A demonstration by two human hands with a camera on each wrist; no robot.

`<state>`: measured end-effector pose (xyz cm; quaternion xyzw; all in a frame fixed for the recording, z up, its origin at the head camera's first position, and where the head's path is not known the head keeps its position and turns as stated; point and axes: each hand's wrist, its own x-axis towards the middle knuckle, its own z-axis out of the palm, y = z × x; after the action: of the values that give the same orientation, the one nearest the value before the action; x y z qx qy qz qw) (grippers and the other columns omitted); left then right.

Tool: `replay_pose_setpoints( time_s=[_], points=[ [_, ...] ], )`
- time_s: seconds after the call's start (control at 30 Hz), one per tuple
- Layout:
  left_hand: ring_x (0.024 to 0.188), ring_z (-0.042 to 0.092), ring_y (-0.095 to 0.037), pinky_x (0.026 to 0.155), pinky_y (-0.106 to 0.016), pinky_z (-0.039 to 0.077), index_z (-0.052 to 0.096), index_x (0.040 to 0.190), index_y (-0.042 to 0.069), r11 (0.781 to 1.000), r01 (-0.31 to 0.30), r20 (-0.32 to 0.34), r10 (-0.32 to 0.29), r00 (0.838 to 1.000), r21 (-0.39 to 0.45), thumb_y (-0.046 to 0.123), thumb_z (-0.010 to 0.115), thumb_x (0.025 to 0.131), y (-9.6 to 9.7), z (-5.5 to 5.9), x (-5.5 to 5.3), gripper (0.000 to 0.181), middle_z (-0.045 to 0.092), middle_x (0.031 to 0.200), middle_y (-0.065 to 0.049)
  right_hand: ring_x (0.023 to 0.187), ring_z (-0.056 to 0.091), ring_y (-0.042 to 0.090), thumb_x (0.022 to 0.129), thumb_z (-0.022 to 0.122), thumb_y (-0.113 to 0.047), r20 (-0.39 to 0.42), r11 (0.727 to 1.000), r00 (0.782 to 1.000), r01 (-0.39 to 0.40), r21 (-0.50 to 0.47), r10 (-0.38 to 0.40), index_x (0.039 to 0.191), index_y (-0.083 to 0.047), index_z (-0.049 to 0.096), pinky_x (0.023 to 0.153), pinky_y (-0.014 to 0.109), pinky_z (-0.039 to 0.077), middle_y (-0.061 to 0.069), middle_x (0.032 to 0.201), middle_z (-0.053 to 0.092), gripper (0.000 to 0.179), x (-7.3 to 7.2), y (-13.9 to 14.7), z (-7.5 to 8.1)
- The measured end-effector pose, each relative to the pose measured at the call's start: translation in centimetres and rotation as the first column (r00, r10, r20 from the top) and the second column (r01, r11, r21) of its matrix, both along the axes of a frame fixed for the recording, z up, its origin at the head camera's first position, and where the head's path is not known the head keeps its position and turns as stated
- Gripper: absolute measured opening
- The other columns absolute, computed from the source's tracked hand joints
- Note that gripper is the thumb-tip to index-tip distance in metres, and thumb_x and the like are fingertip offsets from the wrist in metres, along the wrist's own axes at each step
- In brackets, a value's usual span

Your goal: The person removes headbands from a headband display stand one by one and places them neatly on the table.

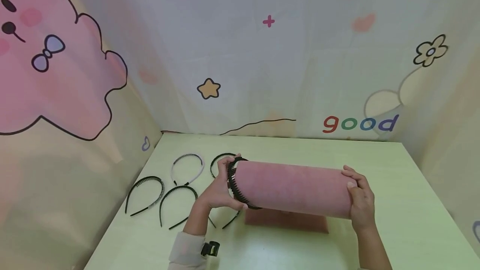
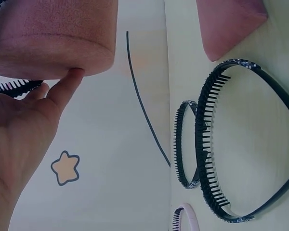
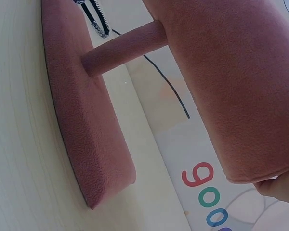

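Note:
A pink velvety headband stand has a thick horizontal cylinder (image 1: 294, 188) on a short post (image 3: 125, 50) above a flat base (image 1: 286, 222). At the cylinder's left end, my left hand (image 1: 217, 191) holds a black toothed headband (image 1: 232, 183), thumb below and fingers above. The band curves around that end with its teeth against the velvet. In the left wrist view, a fingertip touches the cylinder's lower edge. My right hand (image 1: 363, 201) grips the opposite end, thumb on the near side and fingers over the top; the right wrist view shows only part of it.
Left of the stand lie several headbands: a pale lilac one (image 1: 203, 166), a black one (image 1: 163, 188) at the far left, another black one (image 1: 160, 211) nearer, and one (image 1: 212, 165) behind my left hand. A printed curtain (image 1: 243, 53) rises behind the table (image 1: 405, 220).

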<state>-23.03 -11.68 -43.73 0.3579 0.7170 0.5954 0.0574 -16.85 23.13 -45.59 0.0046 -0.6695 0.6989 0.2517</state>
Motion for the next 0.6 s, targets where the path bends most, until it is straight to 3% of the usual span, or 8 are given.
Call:
replay_pose_setpoints(
  time_s=[0.3,0.6],
  points=[
    [0.126,0.031,-0.032,0.102,-0.039,0.028,0.009,0.12,-0.006,1.0,0.011,-0.03,-0.01,0.999,0.021,-0.007,0.083,0.051,0.01,-0.23,-0.39,0.101,0.01,0.147,-0.019,0.124,0.038,0.017,0.096,0.035,-0.005,-0.029,1.0,1.0,0.002,-0.007,-0.002,0.112,0.009,0.053,0.096,0.027,0.023,0.008,0.128,0.052,0.028,-0.14,0.07,-0.09],
    [0.124,0.035,-0.031,0.098,-0.039,0.033,0.01,0.121,-0.006,0.999,0.013,-0.02,-0.012,1.0,0.043,-0.008,0.084,0.051,-0.32,-0.22,-0.21,0.102,0.015,0.147,-0.015,0.123,0.039,0.016,0.095,0.037,-0.006,-0.031,1.0,1.0,-0.002,-0.003,0.002,0.111,0.009,0.054,0.095,0.027,0.024,0.007,0.128,0.052,0.028,-0.18,0.05,-0.11]
  ],
)
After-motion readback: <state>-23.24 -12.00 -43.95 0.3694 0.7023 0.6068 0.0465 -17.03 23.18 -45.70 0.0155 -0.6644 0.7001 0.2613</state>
